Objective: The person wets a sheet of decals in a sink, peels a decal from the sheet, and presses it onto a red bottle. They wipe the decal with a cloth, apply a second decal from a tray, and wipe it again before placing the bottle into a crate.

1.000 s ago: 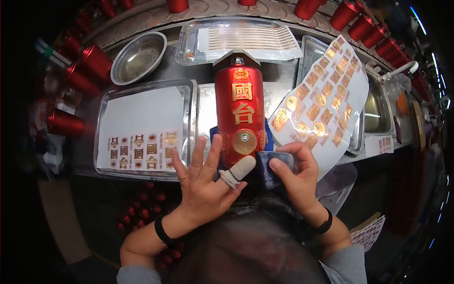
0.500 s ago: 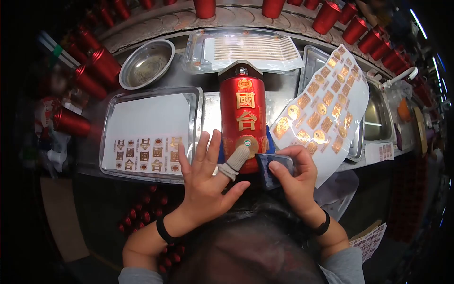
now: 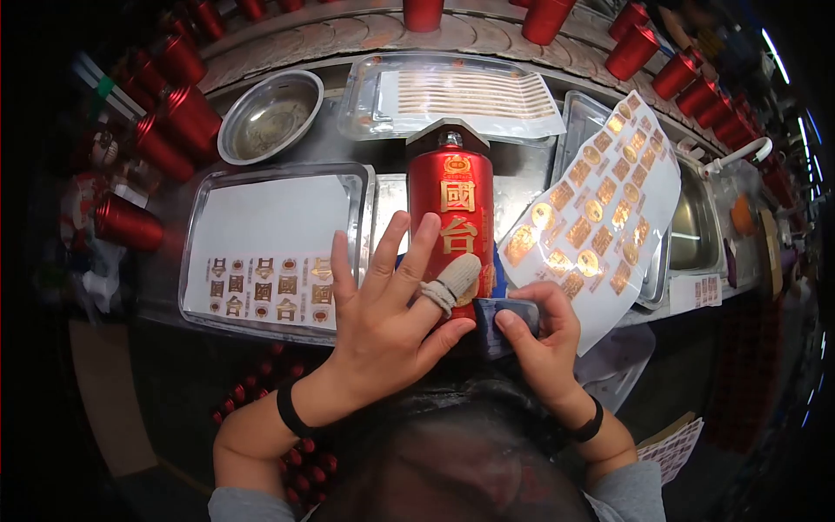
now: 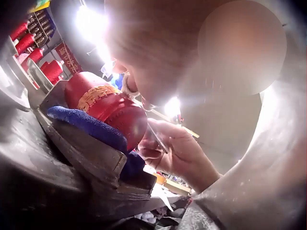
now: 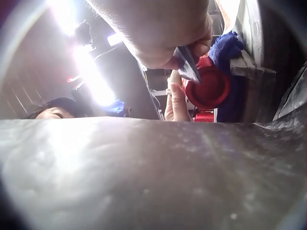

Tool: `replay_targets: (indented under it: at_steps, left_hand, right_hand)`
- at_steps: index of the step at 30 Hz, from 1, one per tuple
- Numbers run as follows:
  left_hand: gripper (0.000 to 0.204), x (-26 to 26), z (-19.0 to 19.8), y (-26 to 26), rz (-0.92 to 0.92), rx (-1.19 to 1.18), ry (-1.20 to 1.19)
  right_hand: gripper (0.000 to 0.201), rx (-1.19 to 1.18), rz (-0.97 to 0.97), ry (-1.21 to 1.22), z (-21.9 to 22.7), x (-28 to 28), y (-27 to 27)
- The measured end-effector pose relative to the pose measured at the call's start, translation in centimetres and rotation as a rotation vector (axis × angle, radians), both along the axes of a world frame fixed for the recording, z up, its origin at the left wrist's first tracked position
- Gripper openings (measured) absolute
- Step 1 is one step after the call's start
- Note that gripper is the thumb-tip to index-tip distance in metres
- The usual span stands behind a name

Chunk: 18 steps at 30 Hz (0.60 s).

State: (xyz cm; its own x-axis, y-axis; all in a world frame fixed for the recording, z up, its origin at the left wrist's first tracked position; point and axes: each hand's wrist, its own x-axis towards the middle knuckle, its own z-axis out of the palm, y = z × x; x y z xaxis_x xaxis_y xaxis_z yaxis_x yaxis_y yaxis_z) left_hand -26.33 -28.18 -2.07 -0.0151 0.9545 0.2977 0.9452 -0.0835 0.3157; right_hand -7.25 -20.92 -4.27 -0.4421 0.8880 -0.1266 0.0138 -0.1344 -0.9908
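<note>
A red bottle (image 3: 452, 196) with raised gold characters lies on its side, its neck away from me, on a blue cloth (image 4: 88, 125) over a metal rest. With fingers spread, my left hand (image 3: 378, 326) presses its index finger, covered by a cloth finger cot (image 3: 456, 277), on the round gold medallion near the bottle's base. The finger hides most of that medallion. Between thumb and fingers, my right hand (image 3: 552, 339) pinches a flat, bluish see-through scraper (image 3: 492, 324). Its edge is right by the bottle's base, seen also in the right wrist view as a red disc (image 5: 208, 90).
To the left, a tray (image 3: 369, 209) bears a sheet of gold character stickers (image 3: 270, 217). A curled sheet of gold stickers (image 3: 600, 213) lies right. Behind are a metal bowl (image 3: 271, 117) and a tray of strips (image 3: 470, 94). Red bottles (image 3: 632, 52) line the far conveyor.
My left index finger has moved from below the medallion up onto it, then towards its right side. The right hand keeps the scraper by the bottle's base. Bottles on the conveyor have shifted right.
</note>
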Motion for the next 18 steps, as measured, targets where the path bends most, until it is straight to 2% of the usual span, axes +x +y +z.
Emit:
replay_targets:
  at_steps: [2, 6, 11, 12, 16, 17, 18]
  left_hand:
    - [0.046, 0.2, 0.0, 0.5, -0.021, 0.005, 0.014]
    - [0.042, 0.2, -0.3, 0.0, -0.045, -0.021, 0.042]
    - [0.038, 0.7, -1.7, -1.8, -0.058, 0.015, -0.036]
    - [0.038, 0.7, -1.9, -2.2, -0.020, 0.011, -0.086]
    - [0.045, 0.4, -2.5, -2.6, 0.073, 0.011, -0.207]
    - [0.046, 0.3, -2.6, -2.4, 0.087, 0.017, -0.217]
    - [0.048, 0.2, -2.6, -2.3, 0.104, 0.026, -0.225]
  right_hand:
    - [0.025, 0.061, 0.006, -0.014, -0.3, 0.3, -0.1]
    - [0.025, 0.016, -0.004, 0.010, -0.1, 1.0, -0.4]
    - [0.024, 0.106, -0.025, -0.022, 0.5, 1.5, 0.4]
    - [0.024, 0.143, -0.026, -0.023, 0.7, 1.4, 0.8]
    - [0.019, 0.578, -0.029, -0.148, 1.8, -0.2, 2.0]
    - [0.022, 0.546, -0.062, -0.110, 1.8, -0.9, 1.8]
    - [0.024, 0.648, -0.005, -0.121, 2.1, -1.4, 2.1]
